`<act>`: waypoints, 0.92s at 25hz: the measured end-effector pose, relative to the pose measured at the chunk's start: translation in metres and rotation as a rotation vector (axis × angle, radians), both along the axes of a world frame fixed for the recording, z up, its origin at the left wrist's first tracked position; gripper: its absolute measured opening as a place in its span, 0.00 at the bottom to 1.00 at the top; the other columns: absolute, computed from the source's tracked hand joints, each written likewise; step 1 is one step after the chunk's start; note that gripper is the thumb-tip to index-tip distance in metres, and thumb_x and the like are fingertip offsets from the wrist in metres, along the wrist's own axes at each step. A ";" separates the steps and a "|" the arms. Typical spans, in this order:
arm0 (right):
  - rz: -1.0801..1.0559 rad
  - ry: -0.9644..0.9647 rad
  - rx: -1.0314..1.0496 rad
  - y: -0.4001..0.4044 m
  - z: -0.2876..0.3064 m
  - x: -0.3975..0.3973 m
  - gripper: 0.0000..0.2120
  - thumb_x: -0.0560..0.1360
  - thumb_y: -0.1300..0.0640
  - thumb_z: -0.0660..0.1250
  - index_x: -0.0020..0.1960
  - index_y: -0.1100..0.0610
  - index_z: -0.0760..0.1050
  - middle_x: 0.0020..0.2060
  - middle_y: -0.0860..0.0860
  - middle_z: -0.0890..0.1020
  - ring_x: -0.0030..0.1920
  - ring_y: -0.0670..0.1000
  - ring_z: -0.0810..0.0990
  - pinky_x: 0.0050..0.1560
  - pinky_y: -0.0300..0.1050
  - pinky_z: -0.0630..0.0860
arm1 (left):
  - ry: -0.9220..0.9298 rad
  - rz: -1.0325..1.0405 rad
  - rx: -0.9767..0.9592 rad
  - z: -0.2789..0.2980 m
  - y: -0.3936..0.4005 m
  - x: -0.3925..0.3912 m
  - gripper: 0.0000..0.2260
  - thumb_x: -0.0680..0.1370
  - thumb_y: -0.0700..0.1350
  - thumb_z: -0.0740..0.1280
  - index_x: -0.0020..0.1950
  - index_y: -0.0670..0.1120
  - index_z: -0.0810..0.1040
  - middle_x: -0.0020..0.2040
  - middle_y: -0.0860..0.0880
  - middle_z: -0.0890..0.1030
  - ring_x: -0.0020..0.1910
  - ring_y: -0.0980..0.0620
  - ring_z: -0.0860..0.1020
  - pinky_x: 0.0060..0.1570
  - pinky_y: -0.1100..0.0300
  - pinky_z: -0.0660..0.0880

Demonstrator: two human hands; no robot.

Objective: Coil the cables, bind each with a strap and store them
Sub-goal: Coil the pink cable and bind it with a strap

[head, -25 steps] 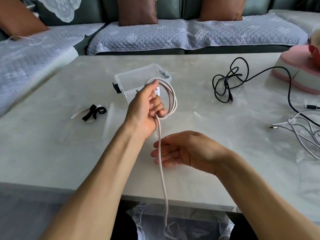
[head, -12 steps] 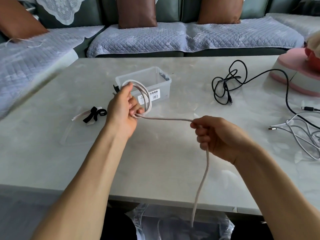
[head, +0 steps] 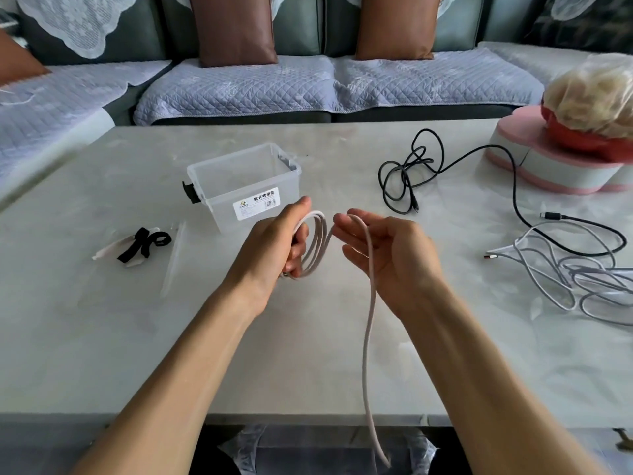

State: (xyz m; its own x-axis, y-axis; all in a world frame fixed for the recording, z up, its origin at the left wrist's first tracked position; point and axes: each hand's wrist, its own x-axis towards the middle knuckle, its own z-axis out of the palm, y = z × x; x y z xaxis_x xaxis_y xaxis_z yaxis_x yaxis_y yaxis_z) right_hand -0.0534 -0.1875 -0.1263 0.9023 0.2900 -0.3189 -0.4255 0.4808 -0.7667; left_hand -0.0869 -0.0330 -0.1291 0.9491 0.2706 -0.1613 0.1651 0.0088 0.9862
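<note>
1. Head view: cord, a smooth pale pink cable, sits in round loops held by the left hand's curled fingers, just in front of the clear plastic box.
2. Right hand beside the loops, fingers relaxed, cable draped across them and trailing past the surface's near edge.
3. Black straps left of the box; black cable and white cables to its right; glossy marbled surface, quilted sofa behind.

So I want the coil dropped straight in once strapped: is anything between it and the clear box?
Nothing visible: the clear box stands open just behind the pale cable coil held in the left hand.
</note>
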 end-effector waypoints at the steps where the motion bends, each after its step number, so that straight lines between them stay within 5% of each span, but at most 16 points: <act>1: 0.028 -0.055 -0.043 0.001 0.002 -0.001 0.17 0.75 0.67 0.54 0.55 0.64 0.79 0.48 0.58 0.86 0.50 0.52 0.86 0.45 0.44 0.77 | -0.001 0.006 0.002 -0.001 -0.002 0.000 0.19 0.73 0.62 0.64 0.31 0.50 0.69 0.30 0.47 0.65 0.24 0.51 0.60 0.31 0.57 0.61; 5: 0.103 -0.332 -0.367 0.003 0.000 -0.003 0.10 0.76 0.63 0.65 0.54 0.58 0.83 0.45 0.52 0.87 0.48 0.48 0.84 0.46 0.42 0.77 | 0.030 -0.044 -0.092 -0.003 -0.008 -0.001 0.19 0.73 0.63 0.64 0.31 0.50 0.72 0.30 0.47 0.66 0.24 0.52 0.61 0.30 0.57 0.60; 9: 0.046 -0.495 -0.538 0.004 -0.004 -0.004 0.06 0.73 0.60 0.73 0.50 0.55 0.85 0.37 0.46 0.86 0.35 0.37 0.79 0.36 0.30 0.72 | 0.057 -0.122 -0.180 -0.002 -0.009 -0.003 0.19 0.72 0.63 0.67 0.33 0.49 0.73 0.28 0.49 0.65 0.24 0.52 0.59 0.31 0.57 0.56; 12: -0.014 -0.565 -0.595 0.006 -0.007 -0.003 0.02 0.71 0.58 0.75 0.43 0.53 0.83 0.32 0.44 0.83 0.32 0.40 0.77 0.33 0.31 0.71 | 0.045 -0.121 -0.115 -0.002 -0.012 -0.005 0.11 0.72 0.51 0.72 0.35 0.48 0.76 0.30 0.49 0.67 0.25 0.53 0.62 0.26 0.63 0.58; 16: -0.041 -0.635 -0.821 0.004 -0.015 0.005 0.12 0.71 0.49 0.75 0.53 0.51 0.80 0.47 0.44 0.82 0.43 0.42 0.80 0.43 0.33 0.76 | 0.065 -0.124 -0.167 0.000 -0.010 -0.007 0.10 0.77 0.41 0.65 0.36 0.45 0.77 0.30 0.47 0.74 0.23 0.55 0.61 0.25 0.65 0.58; 19: 0.234 -0.636 -0.738 0.003 -0.019 0.007 0.14 0.78 0.52 0.67 0.63 0.55 0.77 0.53 0.50 0.83 0.48 0.48 0.83 0.54 0.47 0.80 | 0.087 -0.162 -0.276 0.002 -0.007 -0.006 0.12 0.77 0.42 0.60 0.32 0.46 0.70 0.26 0.49 0.67 0.23 0.53 0.58 0.23 0.64 0.61; 23: 0.321 -0.638 -0.607 0.000 -0.015 0.004 0.10 0.82 0.59 0.61 0.53 0.64 0.78 0.39 0.55 0.84 0.38 0.53 0.82 0.46 0.51 0.79 | 0.101 -0.154 -0.345 0.002 -0.007 -0.007 0.12 0.77 0.43 0.58 0.32 0.47 0.67 0.23 0.51 0.60 0.25 0.51 0.66 0.28 0.61 0.68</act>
